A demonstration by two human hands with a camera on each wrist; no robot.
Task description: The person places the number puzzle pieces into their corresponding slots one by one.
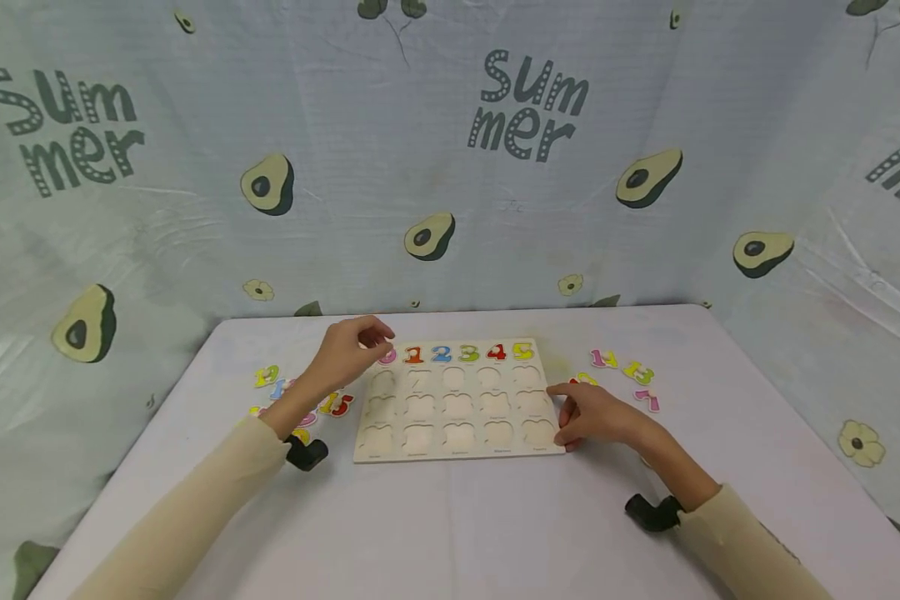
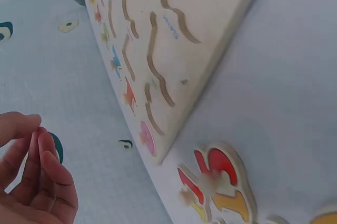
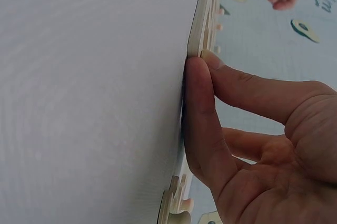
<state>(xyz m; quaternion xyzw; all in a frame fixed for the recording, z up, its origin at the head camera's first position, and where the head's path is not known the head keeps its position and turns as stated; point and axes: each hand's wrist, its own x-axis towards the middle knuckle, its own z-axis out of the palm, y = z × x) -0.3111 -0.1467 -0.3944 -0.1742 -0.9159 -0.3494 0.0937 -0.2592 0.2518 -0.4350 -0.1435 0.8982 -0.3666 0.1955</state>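
Observation:
A wooden number puzzle board (image 1: pixel 457 427) lies on the table, with coloured numbers 0 to 5 along its back row and bare recesses below. My left hand (image 1: pixel 356 346) hovers by its back left corner near the pink 0 (image 2: pixel 148 139). Its fingers are loosely bent, thumb close to the fingertips, with nothing visible between them. At the board's right side, my right hand (image 1: pixel 594 414) touches the edge near the front corner. The thumb and index finger (image 3: pixel 247 84) rest against that edge, spread along it in the head view.
Loose number pieces lie left of the board, including a red and yellow 15 (image 1: pixel 336 404) and a green-yellow one (image 1: pixel 266 376), some partly hidden by the left arm. More lie at the right, among them a 13 (image 1: pixel 638 372) and a pink 7 (image 1: pixel 647 400). A printed curtain (image 1: pixel 345 233) hangs behind.

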